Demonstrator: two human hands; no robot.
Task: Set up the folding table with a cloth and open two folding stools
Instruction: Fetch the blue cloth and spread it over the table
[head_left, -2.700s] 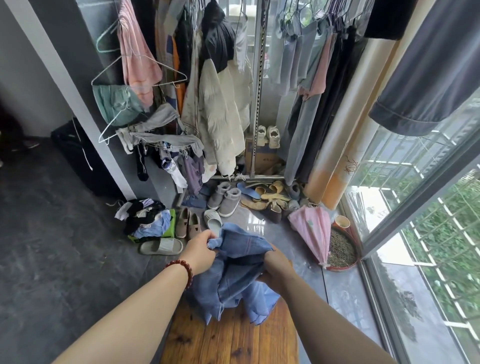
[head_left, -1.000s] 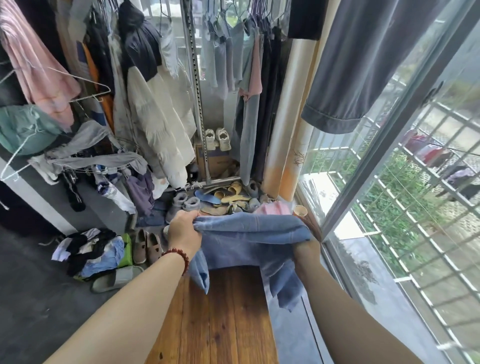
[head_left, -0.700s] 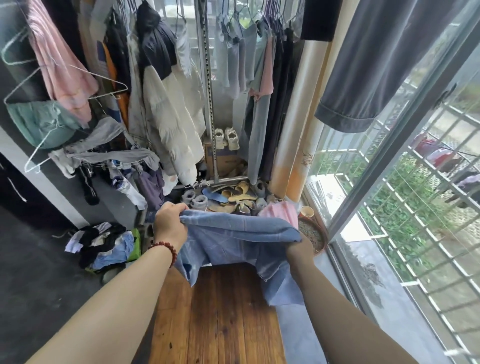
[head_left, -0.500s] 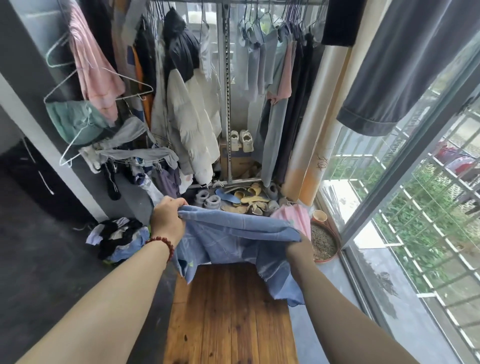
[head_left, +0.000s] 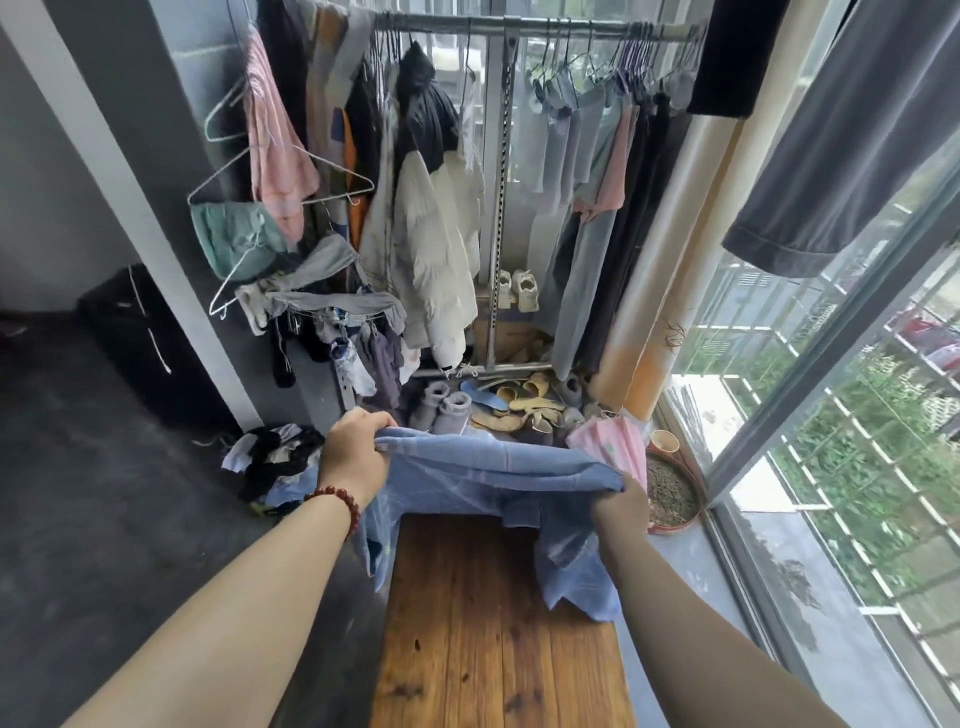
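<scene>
A blue cloth (head_left: 488, 475) hangs stretched between my hands above the far end of the wooden table (head_left: 493, 634). My left hand (head_left: 356, 457), with a red bead bracelet at the wrist, grips the cloth's upper left edge. My right hand (head_left: 621, 506) grips its right edge, lower and nearer the window. Loose ends of the cloth drape down over the table's far corners. The table top is made of brown planks and runs toward me. No stools are in view.
A clothes rack (head_left: 498, 208) full of hanging garments stands beyond the table, with several shoes (head_left: 498, 405) beneath it. A pile of clothes (head_left: 272, 457) lies on the floor at left. A round tray (head_left: 672, 506) and pink cloth (head_left: 610, 447) sit by the window (head_left: 841, 415) at right.
The cloth went from a bunch held close between my hands to a wide span as the hands drew apart. The view tilted upward, showing more of the rack.
</scene>
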